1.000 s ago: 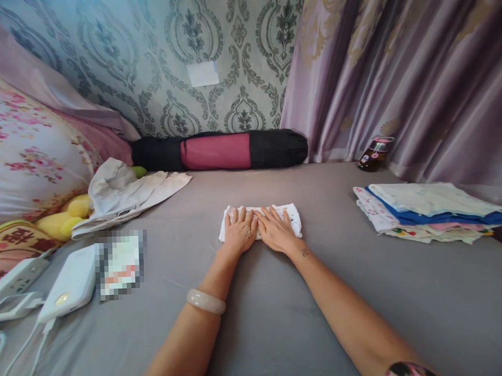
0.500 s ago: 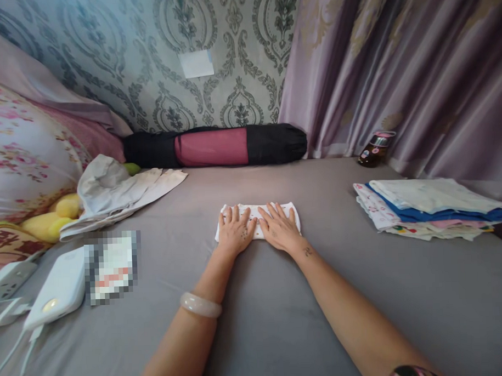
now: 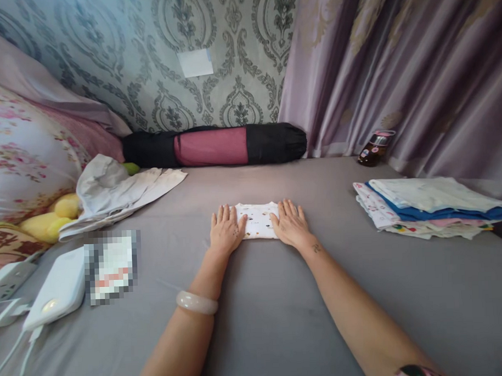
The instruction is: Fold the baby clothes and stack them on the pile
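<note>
A folded white garment (image 3: pixel 258 223) with a small dark and orange print lies flat on the grey bed sheet (image 3: pixel 263 297). My left hand (image 3: pixel 226 230) rests flat over its left end, fingers pointing away from me. Over the right end lies my right hand (image 3: pixel 292 222), its palm down and thumb out on the print. Both hands are open and press on the cloth without gripping it. The garment's two ends are hidden under them.
A stack of folded clothes (image 3: pixel 433 206) lies at right, with a brown bottle (image 3: pixel 373 149) behind it. Along the wall stretches a black and pink rolled bag (image 3: pixel 210 146). A white power bank (image 3: pixel 59 288), a power strip (image 3: pixel 11 278) and a pale cloth (image 3: pixel 119 190) are at left.
My hands have slid apart, the left one leftward and the right one rightward, from the garment's middle to its ends. More of the print shows between them.
</note>
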Demonstrator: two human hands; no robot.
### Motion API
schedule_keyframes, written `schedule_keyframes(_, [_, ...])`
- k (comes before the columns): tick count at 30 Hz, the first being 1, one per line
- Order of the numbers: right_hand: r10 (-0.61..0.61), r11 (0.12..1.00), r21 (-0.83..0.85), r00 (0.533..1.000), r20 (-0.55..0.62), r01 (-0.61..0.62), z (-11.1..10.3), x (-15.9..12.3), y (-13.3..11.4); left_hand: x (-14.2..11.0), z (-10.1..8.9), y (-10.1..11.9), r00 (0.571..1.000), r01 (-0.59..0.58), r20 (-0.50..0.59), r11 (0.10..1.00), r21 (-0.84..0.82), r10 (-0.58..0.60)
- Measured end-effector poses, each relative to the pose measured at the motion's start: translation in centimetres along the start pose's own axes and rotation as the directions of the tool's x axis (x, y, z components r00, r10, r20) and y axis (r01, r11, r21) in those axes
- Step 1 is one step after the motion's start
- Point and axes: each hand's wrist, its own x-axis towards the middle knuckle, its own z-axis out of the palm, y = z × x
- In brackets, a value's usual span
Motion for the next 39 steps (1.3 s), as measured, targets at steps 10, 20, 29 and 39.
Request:
schedule_keyframes(10, [-0.010, 1.000, 0.027, 1.000, 0.022, 0.010, 0.0, -0.1, 0.2, 0.3, 0.2, -0.5, 0.998, 0.017, 0.061, 1.000, -0.009, -0.016])
schedule_keyframes(20, [0.123, 0.992, 0.002, 0.992, 0.024, -0.123, 0.2, 0.4, 1.0, 0.5, -0.2, -2.0, 0.994, 0.068, 0.083, 0.997, -0.037, -0.065])
schedule_keyframes(29, [0.117, 0.993, 0.017, 0.993, 0.034, -0.118, 0.0, 0.4, 1.1, 0.6, 0.1, -2.2, 0.994, 0.088, 0.077, 0.994, -0.070, -0.082])
schedule_keyframes(39, [-0.109, 0.993, 0.040, 0.989, -0.104, 0.114, -0.6, -0.4, -1.6, -0.2, -0.5, 1.4, 0.943, -0.241, -0.234, 0.970, 0.012, 0.237])
